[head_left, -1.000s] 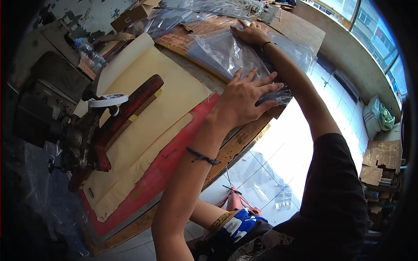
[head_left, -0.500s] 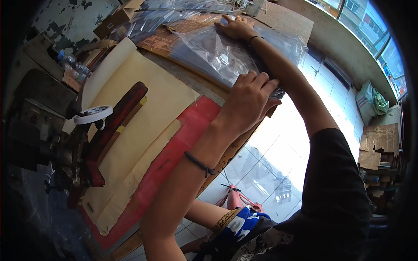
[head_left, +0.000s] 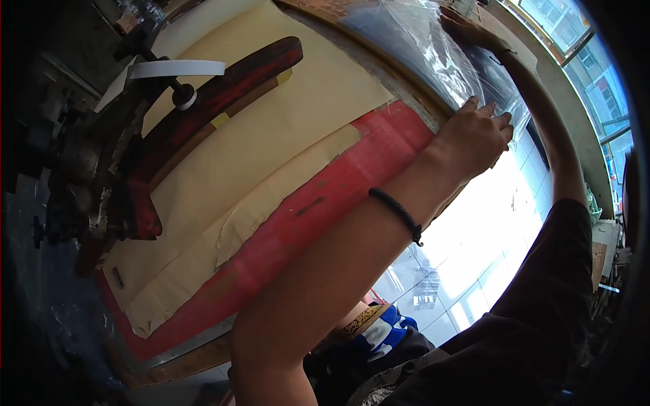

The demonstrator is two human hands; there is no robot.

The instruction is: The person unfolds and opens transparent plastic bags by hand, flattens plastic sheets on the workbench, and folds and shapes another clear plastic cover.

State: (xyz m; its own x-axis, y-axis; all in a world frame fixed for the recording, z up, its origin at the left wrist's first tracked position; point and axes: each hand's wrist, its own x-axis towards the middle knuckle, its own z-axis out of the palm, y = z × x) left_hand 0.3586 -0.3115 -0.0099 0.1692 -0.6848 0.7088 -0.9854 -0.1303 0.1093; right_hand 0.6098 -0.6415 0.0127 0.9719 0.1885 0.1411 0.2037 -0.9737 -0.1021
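A stack of clear plastic sheeting (head_left: 443, 64) lies at the far end of the worktable, glossy and wrinkled. At its near corner, my left hand (head_left: 474, 135) has its fingers curled over the sheet's edge, the thumb mostly hidden. Farther off, at the top of the view, my right hand (head_left: 467, 28) is on the sheet's far side, its fingers dark and bent against the plastic. Below my left forearm is a red board (head_left: 318, 183) with cream paper sheets (head_left: 271, 128) on it.
On the left stands a dark metal machine (head_left: 101, 162) with a curved red-black arm (head_left: 223, 95) reaching over the paper. A white ring (head_left: 177, 68) is mounted beside it. Windows (head_left: 596, 88) line the right wall above a bright tiled floor (head_left: 467, 250).
The view has swung and come closer, so the machine and paper appear larger. My right hand, spread on the plastic before, now has its fingers bent. My left hand stays at the sheet's near edge.
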